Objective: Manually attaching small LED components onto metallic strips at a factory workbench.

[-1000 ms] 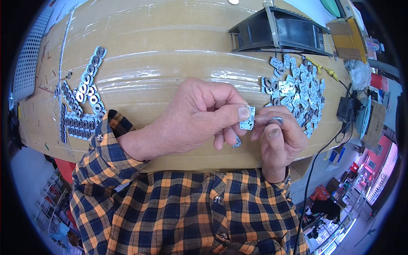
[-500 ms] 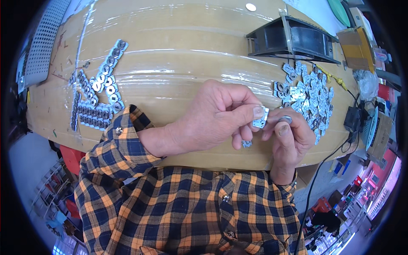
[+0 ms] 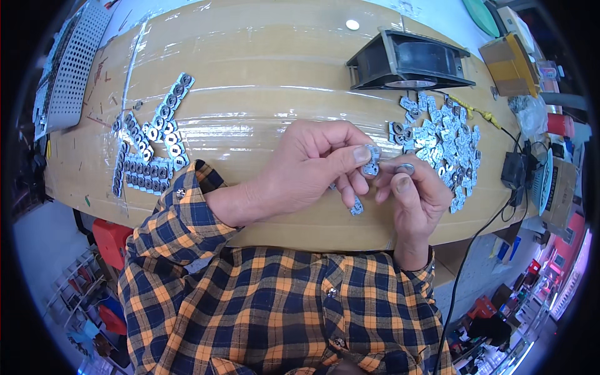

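My left hand (image 3: 306, 165) pinches a small silvery metal piece with holes (image 3: 371, 164) between thumb and fingers. Close beside it, my right hand (image 3: 420, 195) is closed on a round, shiny metal disc (image 3: 405, 168), which sits on the index finger above the thumb. Another small metal piece (image 3: 357, 205) shows just below my left fingertips, apparently on the table. To the right of my hands spreads a loose pile of similar metal pieces (image 3: 440, 147). On the left, more pieces with dark round parts (image 3: 149, 174) lie in neat rows.
Brown cardboard under clear tape covers the table (image 3: 262, 81). A black fan (image 3: 412, 59) stands at the back right, its yellow-wrapped cable (image 3: 478, 112) running rightward. A perforated basket (image 3: 65, 81) is at the far left. A white disc (image 3: 352, 25) lies behind the fan; a black adapter (image 3: 516, 170) sits right.
The metal piece in my left hand has turned, showing another side. Both hands stay close together with the same holds. The whole view has shifted slightly.
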A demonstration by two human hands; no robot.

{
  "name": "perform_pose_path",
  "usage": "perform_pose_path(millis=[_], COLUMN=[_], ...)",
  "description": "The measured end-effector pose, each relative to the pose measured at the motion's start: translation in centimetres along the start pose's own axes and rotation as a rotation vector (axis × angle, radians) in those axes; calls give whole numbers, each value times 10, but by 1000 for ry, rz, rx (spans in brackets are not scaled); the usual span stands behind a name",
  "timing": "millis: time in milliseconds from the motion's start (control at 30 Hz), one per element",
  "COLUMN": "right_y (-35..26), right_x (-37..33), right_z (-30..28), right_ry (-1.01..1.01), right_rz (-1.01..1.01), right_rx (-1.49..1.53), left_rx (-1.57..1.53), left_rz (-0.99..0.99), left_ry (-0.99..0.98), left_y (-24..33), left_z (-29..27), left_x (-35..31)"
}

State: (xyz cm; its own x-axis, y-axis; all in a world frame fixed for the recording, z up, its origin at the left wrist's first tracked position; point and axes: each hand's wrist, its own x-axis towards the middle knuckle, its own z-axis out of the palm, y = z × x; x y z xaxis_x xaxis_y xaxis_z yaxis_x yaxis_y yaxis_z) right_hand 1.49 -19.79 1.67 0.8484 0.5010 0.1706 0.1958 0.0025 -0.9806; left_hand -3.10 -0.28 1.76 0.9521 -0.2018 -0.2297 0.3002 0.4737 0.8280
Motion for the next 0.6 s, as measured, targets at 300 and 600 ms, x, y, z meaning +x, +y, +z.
perform_pose_path(millis=[300, 600], right_y=[-4, -6], right_x=[5, 7], right_z=[1, 2], right_ry=[-49, -45], right_rz=[-76, -50], right_rx=[-116, -97], left_rx=[-177, -243], left_rz=[-91, -162], left_ry=[-81, -142], left_y=[-1, -1], left_z=[-2, -7], left_x=[2, 1])
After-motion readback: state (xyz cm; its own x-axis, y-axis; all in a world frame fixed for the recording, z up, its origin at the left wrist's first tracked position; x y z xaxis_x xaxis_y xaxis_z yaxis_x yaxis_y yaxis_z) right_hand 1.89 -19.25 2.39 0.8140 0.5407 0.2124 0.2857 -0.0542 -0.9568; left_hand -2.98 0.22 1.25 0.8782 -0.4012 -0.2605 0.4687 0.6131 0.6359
